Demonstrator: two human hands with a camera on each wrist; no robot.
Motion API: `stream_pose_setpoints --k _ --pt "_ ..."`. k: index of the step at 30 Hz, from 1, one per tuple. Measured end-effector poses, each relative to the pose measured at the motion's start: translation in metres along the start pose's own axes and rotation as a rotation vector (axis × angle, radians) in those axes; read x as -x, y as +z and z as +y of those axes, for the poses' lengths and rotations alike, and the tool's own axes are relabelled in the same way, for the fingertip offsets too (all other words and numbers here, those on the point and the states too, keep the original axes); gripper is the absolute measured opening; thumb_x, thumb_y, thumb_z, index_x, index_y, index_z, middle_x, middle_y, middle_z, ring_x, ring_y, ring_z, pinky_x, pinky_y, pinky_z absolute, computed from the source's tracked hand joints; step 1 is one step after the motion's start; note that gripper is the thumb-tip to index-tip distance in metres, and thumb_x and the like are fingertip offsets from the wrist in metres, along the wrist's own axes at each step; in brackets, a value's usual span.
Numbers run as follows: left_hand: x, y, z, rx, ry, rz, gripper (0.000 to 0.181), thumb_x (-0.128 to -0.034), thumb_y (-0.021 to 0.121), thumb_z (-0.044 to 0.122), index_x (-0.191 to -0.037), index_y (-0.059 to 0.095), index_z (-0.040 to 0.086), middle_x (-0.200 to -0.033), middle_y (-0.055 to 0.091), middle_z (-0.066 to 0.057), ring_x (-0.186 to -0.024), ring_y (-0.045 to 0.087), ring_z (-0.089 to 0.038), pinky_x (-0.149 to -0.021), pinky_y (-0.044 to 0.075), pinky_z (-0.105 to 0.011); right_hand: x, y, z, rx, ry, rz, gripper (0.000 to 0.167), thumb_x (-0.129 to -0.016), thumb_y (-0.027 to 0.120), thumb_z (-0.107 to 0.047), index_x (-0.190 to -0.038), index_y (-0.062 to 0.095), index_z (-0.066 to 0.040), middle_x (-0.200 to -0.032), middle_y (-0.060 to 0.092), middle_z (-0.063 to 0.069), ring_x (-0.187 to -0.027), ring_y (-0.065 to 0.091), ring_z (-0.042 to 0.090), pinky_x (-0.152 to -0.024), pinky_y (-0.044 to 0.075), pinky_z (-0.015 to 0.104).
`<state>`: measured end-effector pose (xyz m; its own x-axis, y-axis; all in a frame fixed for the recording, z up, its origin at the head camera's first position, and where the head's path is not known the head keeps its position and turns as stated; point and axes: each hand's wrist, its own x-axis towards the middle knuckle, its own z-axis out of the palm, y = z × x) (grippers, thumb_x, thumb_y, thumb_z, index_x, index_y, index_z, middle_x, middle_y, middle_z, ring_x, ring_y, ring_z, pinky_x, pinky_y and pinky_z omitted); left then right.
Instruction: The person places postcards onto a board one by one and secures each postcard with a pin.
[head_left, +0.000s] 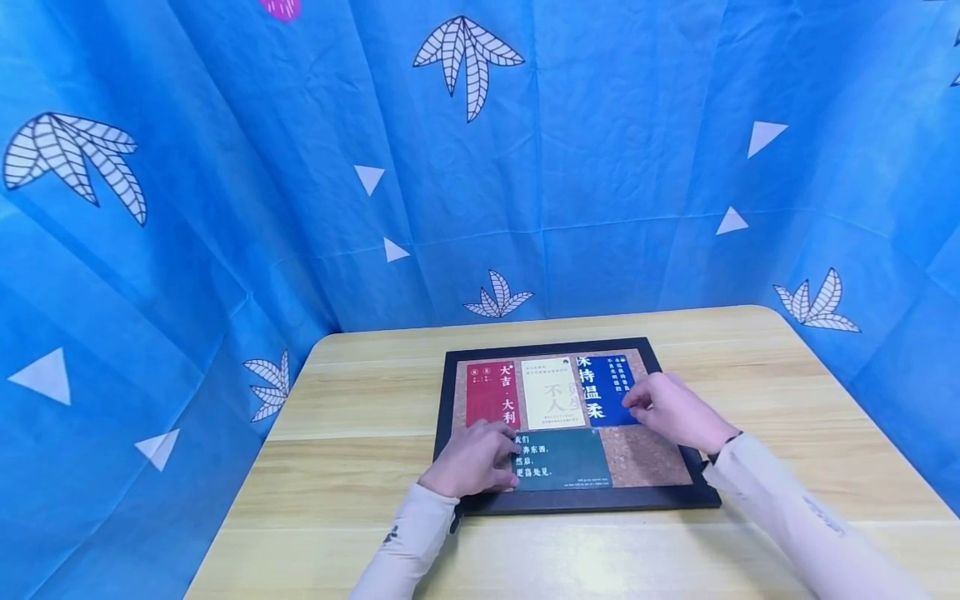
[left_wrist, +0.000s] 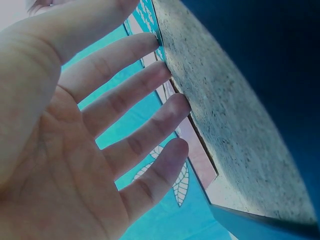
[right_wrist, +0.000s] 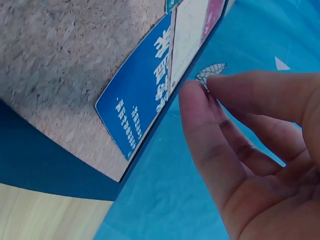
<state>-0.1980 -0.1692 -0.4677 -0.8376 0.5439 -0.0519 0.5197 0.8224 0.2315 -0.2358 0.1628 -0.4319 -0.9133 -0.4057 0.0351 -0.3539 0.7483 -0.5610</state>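
Observation:
A black-framed cork board lies on the table with several printed cards on it. My left hand is over the left end of the green card, its fingers spread and loosely bent, holding nothing. The blue card is at the board's upper right. Beside its right edge is my right hand, with thumb and forefinger pinched together at the tips. What looks like a tiny pin is between them, mostly hidden by the fingertips. Left of the blue card are a cream card and a red card.
The board sits near the middle of a light wooden table. Bare cork shows at its lower right. A blue patterned curtain hangs behind the table and at both sides.

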Motion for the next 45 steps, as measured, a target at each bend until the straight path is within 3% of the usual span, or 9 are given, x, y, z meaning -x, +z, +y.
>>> stream_pose_setpoints --k 11,22,27,32,38,45 --pt "0.0 -0.001 -0.001 -0.001 0.008 0.0 0.048 -0.0804 0.089 0.038 -0.123 0.078 0.019 -0.137 0.068 -0.002 -0.119 0.062 -0.021 -0.1 0.055 -0.044 -0.008 0.017 -0.005 -0.003 -0.078 0.005 0.015 -0.088 0.069 0.01 -0.096 0.08 0.002 -0.096 0.078 0.015 -0.086 0.071 0.018 -0.076 0.063 0.035" --pt "-0.001 0.001 -0.003 -0.004 0.013 0.005 0.047 -0.0804 0.089 0.038 -0.122 0.078 0.019 -0.137 0.069 -0.002 -0.119 0.062 -0.021 -0.099 0.055 -0.043 -0.016 0.033 -0.011 -0.031 -0.032 -0.045 0.02 -0.087 0.066 0.012 -0.095 0.081 0.001 -0.098 0.078 0.014 -0.086 0.068 0.018 -0.077 0.062 0.035" --pt "-0.001 0.001 -0.004 -0.006 0.011 0.003 0.048 -0.0803 0.089 0.038 -0.123 0.078 0.02 -0.137 0.069 -0.001 -0.118 0.062 -0.021 -0.099 0.055 -0.042 -0.019 0.04 -0.013 0.002 -0.065 -0.041 0.021 -0.085 0.066 0.011 -0.095 0.081 0.0 -0.1 0.079 0.013 -0.09 0.071 0.018 -0.079 0.063 0.037" --pt "-0.001 0.001 -0.004 -0.01 0.023 0.006 0.048 -0.0803 0.089 0.038 -0.123 0.078 0.019 -0.136 0.069 -0.001 -0.118 0.063 -0.021 -0.098 0.055 -0.042 -0.02 0.045 -0.014 0.019 -0.038 -0.075 0.022 -0.088 0.065 0.01 -0.098 0.081 0.0 -0.104 0.078 0.012 -0.091 0.068 0.017 -0.083 0.063 0.04" --pt "-0.002 0.002 -0.004 -0.007 0.018 0.002 0.048 -0.0807 0.089 0.038 -0.123 0.077 0.019 -0.136 0.069 -0.001 -0.118 0.063 -0.021 -0.099 0.055 -0.042 -0.021 0.05 -0.014 0.037 -0.043 -0.091 0.023 -0.089 0.063 0.01 -0.098 0.081 -0.001 -0.105 0.078 0.012 -0.084 0.064 0.014 -0.076 0.06 0.033" --pt "-0.001 0.0 -0.003 -0.003 0.009 0.001 0.049 -0.0802 0.089 0.039 -0.124 0.077 0.02 -0.136 0.069 0.0 -0.118 0.062 -0.021 -0.098 0.055 -0.043 -0.021 0.051 -0.017 0.068 -0.085 -0.093 0.023 -0.089 0.066 0.01 -0.09 0.082 -0.006 -0.093 0.076 0.006 -0.074 0.056 0.012 -0.063 0.045 0.023"
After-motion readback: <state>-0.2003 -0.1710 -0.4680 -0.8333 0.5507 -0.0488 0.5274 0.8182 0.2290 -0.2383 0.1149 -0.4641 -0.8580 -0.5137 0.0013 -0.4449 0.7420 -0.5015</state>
